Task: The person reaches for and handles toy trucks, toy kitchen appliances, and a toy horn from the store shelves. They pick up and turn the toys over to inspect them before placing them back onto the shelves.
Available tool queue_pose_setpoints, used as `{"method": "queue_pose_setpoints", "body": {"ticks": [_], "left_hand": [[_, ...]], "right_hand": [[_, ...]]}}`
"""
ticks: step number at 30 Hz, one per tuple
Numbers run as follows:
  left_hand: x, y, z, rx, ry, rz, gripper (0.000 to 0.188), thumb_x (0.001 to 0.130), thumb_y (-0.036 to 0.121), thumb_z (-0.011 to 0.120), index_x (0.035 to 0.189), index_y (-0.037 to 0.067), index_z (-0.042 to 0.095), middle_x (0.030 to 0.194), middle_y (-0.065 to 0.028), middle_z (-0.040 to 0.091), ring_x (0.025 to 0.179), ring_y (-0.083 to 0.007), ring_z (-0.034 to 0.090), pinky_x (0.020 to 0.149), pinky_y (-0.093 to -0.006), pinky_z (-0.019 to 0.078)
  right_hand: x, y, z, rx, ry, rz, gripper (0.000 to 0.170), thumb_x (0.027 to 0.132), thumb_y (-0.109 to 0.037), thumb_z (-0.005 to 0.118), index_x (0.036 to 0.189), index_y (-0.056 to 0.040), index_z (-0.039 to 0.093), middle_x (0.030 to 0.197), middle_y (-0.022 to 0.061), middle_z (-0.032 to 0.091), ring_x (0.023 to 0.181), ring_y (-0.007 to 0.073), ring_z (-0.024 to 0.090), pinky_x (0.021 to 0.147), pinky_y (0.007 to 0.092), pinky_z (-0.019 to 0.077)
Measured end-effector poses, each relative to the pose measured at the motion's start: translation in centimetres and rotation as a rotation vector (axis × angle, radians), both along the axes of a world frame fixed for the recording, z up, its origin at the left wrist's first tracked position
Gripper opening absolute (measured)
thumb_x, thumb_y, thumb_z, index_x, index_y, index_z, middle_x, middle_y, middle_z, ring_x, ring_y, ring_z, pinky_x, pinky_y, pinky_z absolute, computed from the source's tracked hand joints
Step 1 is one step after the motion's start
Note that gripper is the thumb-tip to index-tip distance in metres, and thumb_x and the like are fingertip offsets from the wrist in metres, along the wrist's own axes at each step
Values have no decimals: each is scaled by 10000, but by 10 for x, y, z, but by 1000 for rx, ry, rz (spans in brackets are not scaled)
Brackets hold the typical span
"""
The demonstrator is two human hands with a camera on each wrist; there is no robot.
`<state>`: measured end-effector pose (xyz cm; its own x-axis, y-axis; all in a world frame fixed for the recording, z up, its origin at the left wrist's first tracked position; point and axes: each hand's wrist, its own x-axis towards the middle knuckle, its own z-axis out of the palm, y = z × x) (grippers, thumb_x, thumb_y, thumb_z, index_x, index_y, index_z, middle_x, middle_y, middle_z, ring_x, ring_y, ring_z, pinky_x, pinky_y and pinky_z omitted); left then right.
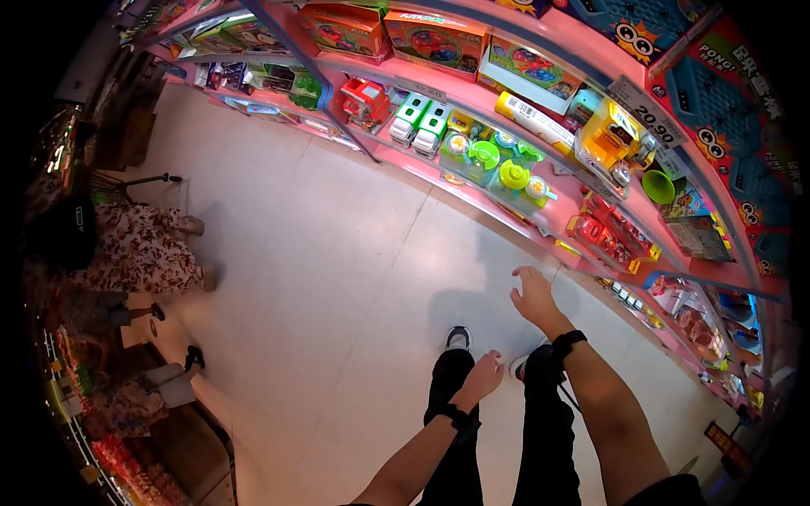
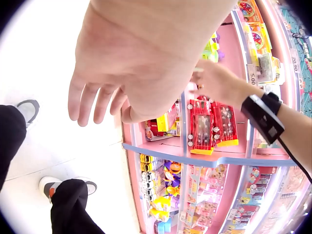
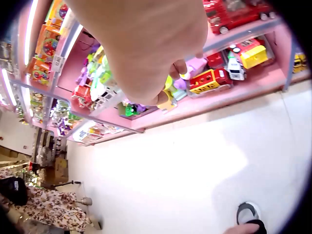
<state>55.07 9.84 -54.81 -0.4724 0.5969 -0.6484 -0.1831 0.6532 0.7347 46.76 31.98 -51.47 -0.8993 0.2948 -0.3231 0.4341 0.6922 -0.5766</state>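
Note:
My left hand [image 1: 479, 377] hangs over the floor in front of my legs, holding nothing; in the left wrist view its fingers [image 2: 101, 103] are loosely bent downward. Farther forward, my right hand [image 1: 536, 297] hovers beside the shelf front with its fingers spread a little, also holding nothing. Nearest to it on the pink shelf are red toy cars in clear packs [image 1: 603, 232]. Along the same shelf stand green-and-white toy trucks [image 1: 409, 118], green-topped cups [image 1: 485, 156] and a yellow toy truck [image 1: 609, 135]. In the right wrist view, a red-and-yellow toy bus [image 3: 210, 81] lies below my right hand.
Boxed toys [image 1: 439, 42] line the upper shelf, with price tags [image 1: 645, 110] on its edge. Pale floor [image 1: 337, 244] runs along the shelving. People in flowered clothes [image 1: 139, 249] are at the left, near another display [image 1: 126, 472].

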Motion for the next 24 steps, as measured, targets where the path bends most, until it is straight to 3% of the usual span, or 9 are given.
{"method": "queue_pose_setpoints", "body": {"ticks": [2,5,9,13,16,20,21,24], "left_hand": [[-13,-8,12,-4,50,-8,355,933,190,595,1199,-33,527,1039,-264,639,936,-413,630,826,-456,509],[-38,-14,24,54,78,2,351,920,169,612,1192,-37,531,995,-257,640,915,-407,629,800,-451,515],[-78,-23,34,30,152,-10,334,911,143,601,1184,-39,536,1017,-259,632,935,-413,623,816,-462,512],[-124,-28,62,-34,199,-101,343,923,162,565,1201,-33,524,1085,-272,607,981,-427,609,863,-477,499],[-146,-31,74,-49,258,-133,355,916,155,567,1215,-30,516,1099,-273,604,984,-433,606,873,-476,498],[-154,-31,87,-70,275,-158,374,899,138,587,1226,-25,510,1115,-276,601,1011,-440,602,887,-475,495],[-150,-32,87,-72,263,-163,378,897,138,590,1229,-24,507,1118,-277,600,1018,-443,599,888,-477,495],[-142,-37,84,-95,257,-185,396,892,140,600,1240,-18,499,1129,-281,594,1039,-451,590,891,-481,494]], "right_hand": [[52,-3,-30,-88,-299,-78,381,807,-167,642,1158,-44,556,1147,196,588,1082,379,574,930,484,466],[108,-11,-34,-88,-602,-180,394,823,-203,642,1163,-22,557,1153,234,598,1072,407,584,904,479,487],[133,-28,-5,-198,-478,-206,414,820,-206,660,1156,10,550,1096,269,628,1054,427,590,906,464,486],[128,-42,17,-157,-303,-274,368,819,-169,666,1126,11,575,1039,227,644,999,366,625,859,427,502],[111,-44,28,-276,-303,-382,364,827,-173,663,1133,1,571,1063,225,637,996,374,625,852,430,509],[93,-47,30,-255,-197,-365,379,842,-185,654,1160,-6,551,1089,222,638,988,363,629,852,417,509],[83,-46,43,-324,-214,-381,385,852,-170,645,1178,7,540,1140,260,610,1073,402,596,902,442,491],[76,-43,48,-433,-191,-476,376,858,-176,648,1179,-10,544,1137,243,614,1068,378,602,894,427,494]]}}
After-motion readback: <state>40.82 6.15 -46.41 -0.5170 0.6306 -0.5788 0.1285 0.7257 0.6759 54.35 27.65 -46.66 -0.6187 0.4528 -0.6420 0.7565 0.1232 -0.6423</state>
